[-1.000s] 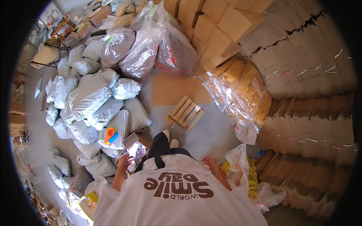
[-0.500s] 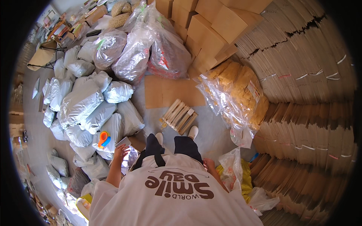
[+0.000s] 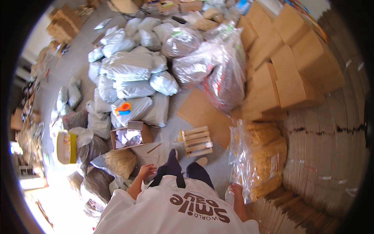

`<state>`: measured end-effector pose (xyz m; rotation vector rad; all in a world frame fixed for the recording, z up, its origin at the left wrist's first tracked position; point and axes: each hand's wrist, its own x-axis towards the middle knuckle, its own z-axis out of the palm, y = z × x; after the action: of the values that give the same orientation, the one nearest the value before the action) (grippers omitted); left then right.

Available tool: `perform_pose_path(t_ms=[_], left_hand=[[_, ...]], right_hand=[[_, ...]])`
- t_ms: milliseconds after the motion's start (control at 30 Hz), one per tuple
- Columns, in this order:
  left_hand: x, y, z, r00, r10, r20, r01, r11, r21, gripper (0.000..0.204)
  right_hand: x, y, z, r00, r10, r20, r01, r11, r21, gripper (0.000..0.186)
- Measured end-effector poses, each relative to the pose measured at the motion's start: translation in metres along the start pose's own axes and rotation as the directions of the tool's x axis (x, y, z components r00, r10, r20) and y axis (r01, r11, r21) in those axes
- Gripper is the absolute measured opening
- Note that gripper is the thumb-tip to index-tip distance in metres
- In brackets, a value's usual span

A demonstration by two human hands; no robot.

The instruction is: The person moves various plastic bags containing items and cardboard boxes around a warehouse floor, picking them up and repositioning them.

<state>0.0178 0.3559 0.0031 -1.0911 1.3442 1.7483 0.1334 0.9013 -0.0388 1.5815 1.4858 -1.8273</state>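
Note:
My left hand [image 3: 148,171] is empty, fingers apart, held beside my leg near a sack of tan material [image 3: 120,160]. An open cardboard box [image 3: 113,139] with crumpled pale wrapping inside stands just ahead of it. My right hand [image 3: 236,189] hangs low with empty, loosely bent fingers apart, beside a big clear-wrapped bundle of orange-yellow material [image 3: 263,156]; whether they touch I cannot tell. Between the two, beyond my feet, lies a small wooden pallet [image 3: 196,138]. An orange-and-blue tool [image 3: 124,107], perhaps a tape dispenser, rests on grey parcels [image 3: 132,115].
Grey and clear plastic bags [image 3: 210,62] are piled ahead. A flat cardboard sheet [image 3: 194,109] lies on the floor. Cardboard boxes [image 3: 288,78] and stacked flattened cartons [image 3: 311,148] line the right. A yellow container [image 3: 66,146] stands at the left among dark bags [image 3: 95,183].
The view has swung leftward, so the piles sit farther right and more of the left side shows. My feet have shifted, and both hands appear lower and farther right in the picture.

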Motion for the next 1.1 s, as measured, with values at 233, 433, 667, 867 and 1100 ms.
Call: perform_pose_path(t_ms=[233,433,667,867,1100], left_hand=[[-0.012,-0.046,-0.035,0.985,-0.004,-0.175,-0.029,0.982,-0.184,0.031],[-0.012,-0.079,-0.079,0.970,0.061,-0.234,-0.148,0.915,-0.375,0.026],[-0.044,-0.106,-0.124,0.952,0.056,-0.300,-0.188,0.883,-0.431,0.025],[-0.054,-0.158,-0.157,0.913,-0.134,-0.385,-0.088,0.858,-0.506,0.024],[-0.005,-0.128,-0.129,0.969,-0.089,-0.231,-0.056,0.831,-0.553,0.024]], right_hand=[[0.026,-0.093,0.042,0.991,-0.107,0.075,0.103,0.993,0.058,0.031],[-0.009,-0.060,0.114,0.937,-0.134,0.323,0.254,0.895,-0.367,0.023],[0.007,-0.016,0.134,0.957,-0.063,0.282,0.217,0.801,-0.558,0.017],[-0.003,-0.008,0.118,0.959,-0.052,0.278,0.176,0.878,-0.446,0.018],[-0.033,-0.012,0.113,0.951,-0.077,0.299,0.211,0.869,-0.448,0.023]])
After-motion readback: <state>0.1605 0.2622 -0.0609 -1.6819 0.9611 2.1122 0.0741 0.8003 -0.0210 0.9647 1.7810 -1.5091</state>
